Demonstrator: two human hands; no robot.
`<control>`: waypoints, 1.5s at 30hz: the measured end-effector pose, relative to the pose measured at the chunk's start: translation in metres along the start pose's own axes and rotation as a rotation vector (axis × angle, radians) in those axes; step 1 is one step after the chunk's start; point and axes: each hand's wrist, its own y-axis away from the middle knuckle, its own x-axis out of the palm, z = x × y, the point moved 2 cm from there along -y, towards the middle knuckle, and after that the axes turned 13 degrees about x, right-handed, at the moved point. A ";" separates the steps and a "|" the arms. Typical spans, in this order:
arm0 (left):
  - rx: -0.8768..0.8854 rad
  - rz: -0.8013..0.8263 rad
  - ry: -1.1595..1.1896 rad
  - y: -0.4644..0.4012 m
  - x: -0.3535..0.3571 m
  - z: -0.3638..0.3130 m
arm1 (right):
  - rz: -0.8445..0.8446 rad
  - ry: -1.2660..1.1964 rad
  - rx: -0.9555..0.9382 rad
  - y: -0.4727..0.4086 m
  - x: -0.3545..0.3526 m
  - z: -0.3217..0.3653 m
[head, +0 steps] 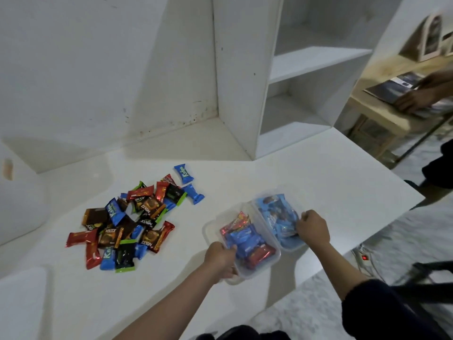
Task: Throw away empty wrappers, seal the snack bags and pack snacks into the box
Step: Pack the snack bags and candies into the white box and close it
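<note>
Two clear plastic boxes stand side by side on the white table. The left box [275, 260] holds blue and red snack packs; my left hand [220, 262] grips its near left corner. The right box [293, 247] holds light blue packs, and my right hand [312, 228] has its fingers curled over that box's right rim. A loose pile of snacks [130, 224] in red, blue, brown and green wrappers lies to the left. Two blue packs [188, 184] lie at the pile's far edge.
A white shelf unit [282, 82] stands on the table behind the boxes. The table's right edge [382, 217] drops to a marbled floor with a power strip [364, 257]. Another person's hand [414, 99] rests on a wooden table at far right.
</note>
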 end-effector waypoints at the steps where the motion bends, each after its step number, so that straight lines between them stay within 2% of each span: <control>1: 0.008 -0.006 -0.008 0.001 0.000 -0.001 | 0.003 -0.010 -0.004 -0.003 0.001 -0.004; 10: 0.066 -0.028 -0.049 0.007 -0.010 -0.008 | -0.149 -0.272 -0.089 0.008 -0.030 -0.001; 14: 0.063 0.006 -0.038 0.007 -0.017 -0.011 | -0.104 -0.227 -0.214 0.037 -0.030 0.010; 22: -0.046 0.098 0.306 0.016 -0.024 -0.008 | 0.060 -0.059 -0.314 0.080 0.026 0.021; 27: -0.041 0.099 0.392 0.021 -0.023 -0.002 | -0.028 -0.115 -0.378 0.085 0.036 0.023; 32: 0.080 0.128 0.174 0.018 -0.020 0.000 | 0.080 -0.243 -0.260 0.092 0.042 0.019; 38: 0.070 0.114 0.244 0.014 -0.018 -0.003 | 0.429 -0.348 0.064 0.086 0.040 0.024; 45: 0.128 0.057 0.267 0.019 -0.056 -0.017 | 0.453 -0.400 0.060 0.107 0.045 0.049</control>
